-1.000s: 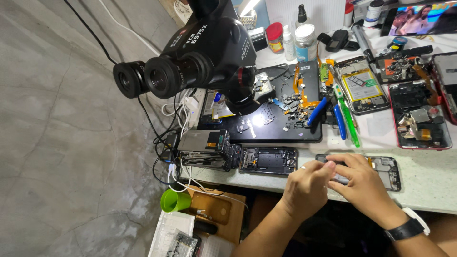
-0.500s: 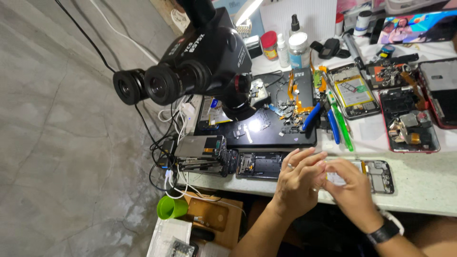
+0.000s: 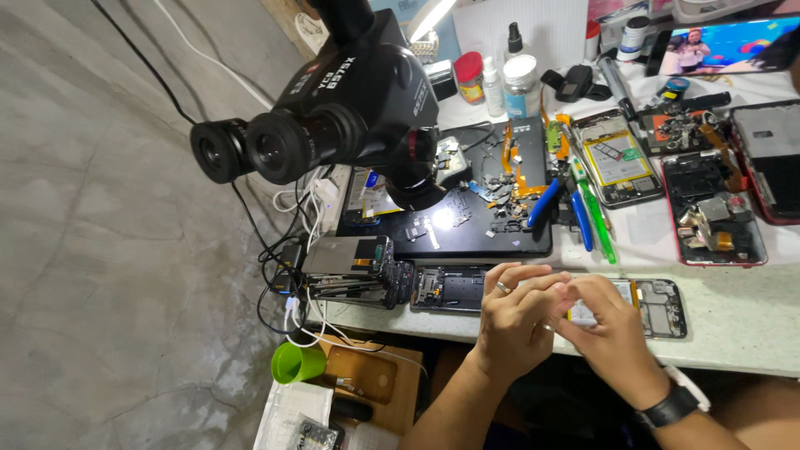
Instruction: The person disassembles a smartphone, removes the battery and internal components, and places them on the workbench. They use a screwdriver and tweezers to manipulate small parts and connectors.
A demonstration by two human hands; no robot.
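Pale bench (image 3: 733, 333) surface shows under both hands, which have drawn together since a second ago — then the right hand (image 3: 612, 333) lay flat on the opened phone (image 3: 658, 307) at the near edge, and now it has lifted off it. The left hand (image 3: 517, 317) meets it fingertip to fingertip, both pinching something too small to make out, just above the phone's left end. The work seems to have shifted from the phone's body to a tiny part held between the fingers.

Far along the bench stand a red-capped jar (image 3: 471, 77) and a clear white-lidded jar (image 3: 521, 83), with a slim dropper bottle (image 3: 514, 40) behind. A yellow-labelled battery (image 3: 615, 160) sits in another open phone to the right. Below the bench's left end, a green cup (image 3: 297, 362) rests by a brown box (image 3: 367, 375) — the black microscope (image 3: 350, 108) looms above.
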